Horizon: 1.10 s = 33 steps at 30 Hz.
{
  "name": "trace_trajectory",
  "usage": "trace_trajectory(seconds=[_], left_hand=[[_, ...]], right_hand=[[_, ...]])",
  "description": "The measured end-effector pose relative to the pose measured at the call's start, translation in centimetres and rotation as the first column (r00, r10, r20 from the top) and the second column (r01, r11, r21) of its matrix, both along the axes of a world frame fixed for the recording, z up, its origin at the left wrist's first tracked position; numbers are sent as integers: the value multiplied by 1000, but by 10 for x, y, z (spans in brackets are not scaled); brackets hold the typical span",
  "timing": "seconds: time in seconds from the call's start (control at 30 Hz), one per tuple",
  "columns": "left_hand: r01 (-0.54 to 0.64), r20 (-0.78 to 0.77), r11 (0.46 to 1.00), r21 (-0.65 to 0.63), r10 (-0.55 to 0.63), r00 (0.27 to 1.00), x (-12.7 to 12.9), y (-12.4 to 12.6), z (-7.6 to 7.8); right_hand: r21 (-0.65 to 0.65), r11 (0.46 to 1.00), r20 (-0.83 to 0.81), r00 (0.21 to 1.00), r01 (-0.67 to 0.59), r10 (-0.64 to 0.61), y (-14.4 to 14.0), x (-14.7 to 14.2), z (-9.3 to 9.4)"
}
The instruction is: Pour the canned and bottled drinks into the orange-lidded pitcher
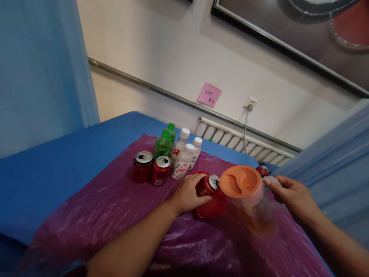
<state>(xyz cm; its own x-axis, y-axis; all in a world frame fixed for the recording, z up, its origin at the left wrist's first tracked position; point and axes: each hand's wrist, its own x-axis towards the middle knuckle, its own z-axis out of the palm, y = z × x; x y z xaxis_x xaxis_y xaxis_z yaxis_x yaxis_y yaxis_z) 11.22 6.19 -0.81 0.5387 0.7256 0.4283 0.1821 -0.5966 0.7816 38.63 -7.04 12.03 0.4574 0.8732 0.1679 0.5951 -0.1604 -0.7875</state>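
Two hands at work, centre-right of the frame: my left hand (188,192) wraps a red can (208,185), fingers curled round its side and thumb on the near wall, the can tipped with its silver top toward the orange-lidded pitcher (247,194) just to its right. My right hand (291,194) pinches the pitcher's clear handle at the right edge, fingers pressed together on it. The can sits inside my grip, over a red bowl (211,209) that shows beneath it, and nearly touches the pitcher's lid. To do this well, I judge, the can wants a firm hold low on its body and the pitcher kept upright and steady. Behind, toward the upper left, stand two more red cans (150,167), green bottles (163,144) and white bottles (184,159) on the purple sheet (109,207).
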Motion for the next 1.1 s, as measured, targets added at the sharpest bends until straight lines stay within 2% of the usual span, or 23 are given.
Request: trace_trajectory(seconds=[0.47,0.73,0.97,1.1], left_hand=[[-10,1,1000,-15,10,1000,0,0,0],[-17,-3,1000,-7,17,1000,0,0,0],[-13,46,998,-68,16,999,1,1,-3],[-24,75,993,-119,33,997,1,1,-4]], right_hand=[[22,1000,58,998,-16,15,2,-3,2],[2,1000,-14,1000,9,-9,1,4,-3],[66,998,-136,991,5,4,1,14,-26],[172,981,-247,968,86,-42,-1,22,-46]])
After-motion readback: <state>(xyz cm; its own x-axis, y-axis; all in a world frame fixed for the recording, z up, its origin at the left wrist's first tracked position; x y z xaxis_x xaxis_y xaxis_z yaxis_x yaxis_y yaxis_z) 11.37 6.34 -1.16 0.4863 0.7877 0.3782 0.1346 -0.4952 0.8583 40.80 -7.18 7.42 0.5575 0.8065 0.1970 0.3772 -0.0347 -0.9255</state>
